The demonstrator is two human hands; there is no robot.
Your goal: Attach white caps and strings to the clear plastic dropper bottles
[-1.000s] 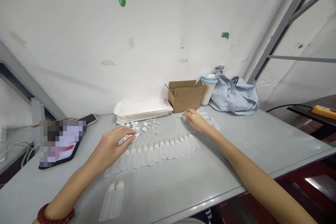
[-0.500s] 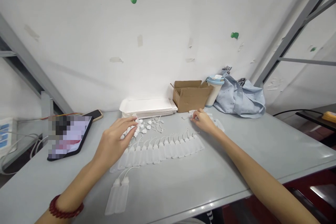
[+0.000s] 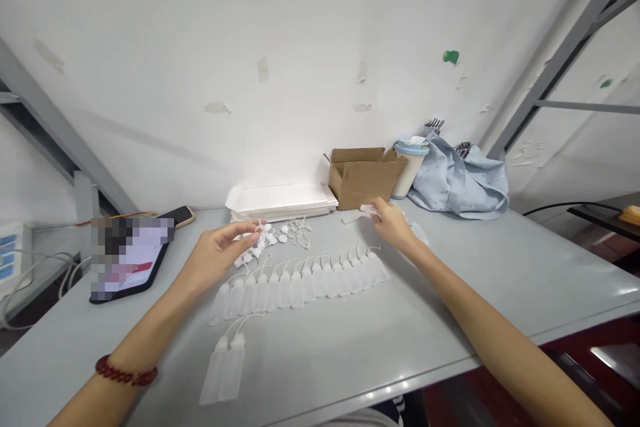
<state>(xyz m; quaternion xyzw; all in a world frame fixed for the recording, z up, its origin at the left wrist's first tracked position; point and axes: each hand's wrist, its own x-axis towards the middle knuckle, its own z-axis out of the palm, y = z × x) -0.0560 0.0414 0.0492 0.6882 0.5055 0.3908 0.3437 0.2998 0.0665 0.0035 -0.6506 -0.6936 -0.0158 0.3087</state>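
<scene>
My left hand (image 3: 220, 250) is closed in a pinch at a pile of small white caps (image 3: 273, 239), with one white cap between thumb and index finger. In front of the cardboard box, my right hand (image 3: 393, 223) has its fingers closed on a translucent plastic piece (image 3: 369, 209); part of it is hidden by the fingers. Another translucent piece (image 3: 419, 233) lies right of that wrist. Between the hands are loose white cords (image 3: 300, 235). A row of flat frosted bottles (image 3: 295, 290) with corded tops runs below, and two similar corded bottles (image 3: 223, 370) lie nearer me.
White flat cartons (image 3: 283, 199) are stacked against the wall beside an open cardboard box (image 3: 365, 181). A lidded cup (image 3: 410, 170) and a blue cloth bag (image 3: 457, 183) stand to the right. A tablet (image 3: 133, 267) and a phone (image 3: 185, 215) lie at left.
The left hand's thumb and fingers have come together at the pile of caps. My right hand has shifted slightly, and a translucent piece now shows at its fingertips. The view has tilted slightly.
</scene>
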